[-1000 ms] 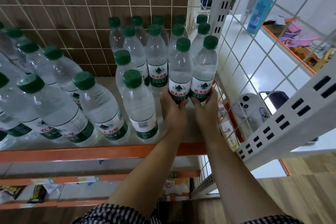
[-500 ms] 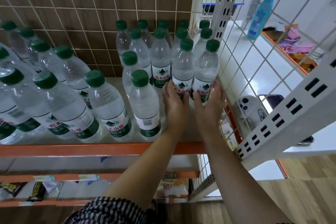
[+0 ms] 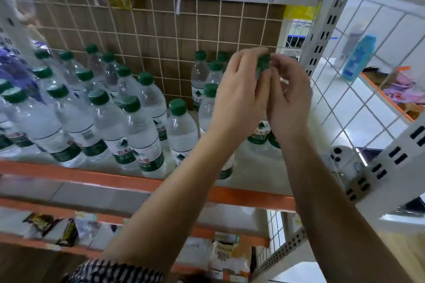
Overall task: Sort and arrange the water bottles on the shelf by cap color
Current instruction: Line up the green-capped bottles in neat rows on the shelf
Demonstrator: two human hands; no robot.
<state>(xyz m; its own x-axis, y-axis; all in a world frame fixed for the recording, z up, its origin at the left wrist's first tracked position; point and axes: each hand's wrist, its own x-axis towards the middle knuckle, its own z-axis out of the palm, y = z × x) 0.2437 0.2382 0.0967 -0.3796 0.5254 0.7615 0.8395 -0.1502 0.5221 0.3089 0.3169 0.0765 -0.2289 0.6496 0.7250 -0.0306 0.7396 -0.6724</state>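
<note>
The left hand [image 3: 241,94] and right hand [image 3: 288,101] meet raised at the green cap [image 3: 264,61] of one water bottle [image 3: 261,133], fingertips of both pinching it, though blur hides the exact grip. This bottle stands on the shelf [image 3: 92,173] directly beneath the hands, its green label with a mountain logo showing below the wrists. To the left of the hands stand more green-capped bottles [image 3: 135,131], labels reading 农夫山泉 in white on red and green bands, and right of the hands, beyond the wire grid [image 3: 358,108], is a blue bottle [image 3: 358,57].
</note>
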